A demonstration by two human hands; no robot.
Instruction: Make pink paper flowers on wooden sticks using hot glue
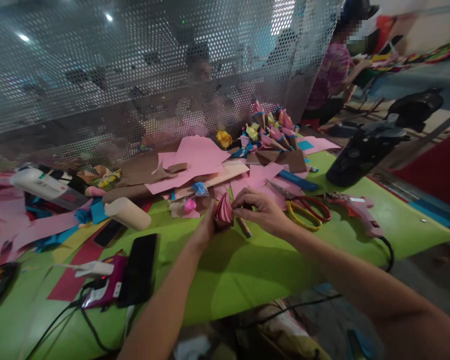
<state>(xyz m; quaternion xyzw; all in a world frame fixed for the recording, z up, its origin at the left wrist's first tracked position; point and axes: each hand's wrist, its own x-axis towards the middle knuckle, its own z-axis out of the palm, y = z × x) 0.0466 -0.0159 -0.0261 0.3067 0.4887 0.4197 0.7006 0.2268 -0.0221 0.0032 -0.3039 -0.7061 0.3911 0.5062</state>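
Note:
A small pink and dark-red pleated paper piece [224, 210], pointed at the top, is held over the green table. My left hand [207, 225] is closed around its lower left side. At its right edge, my right hand [260, 210] pinches with thumb and forefinger; whether paper lies between those fingertips is too small to tell. Under the right hand lies a short pen-like stick [244, 227]. Right of that hand are scissors [307, 210] with yellow and red handles. A bright pink crumpled paper bit [190, 205] lies left of the pleated piece.
Pink paper sheets [198, 155] and a pile of finished paper cones [273, 130] lie at the back. A glue gun [363, 212] and black tumbler [363, 152] stand right. Phone [138, 270], power bank [107, 282] and cardboard tube [127, 213] are left. Another person [332, 75] sits beyond.

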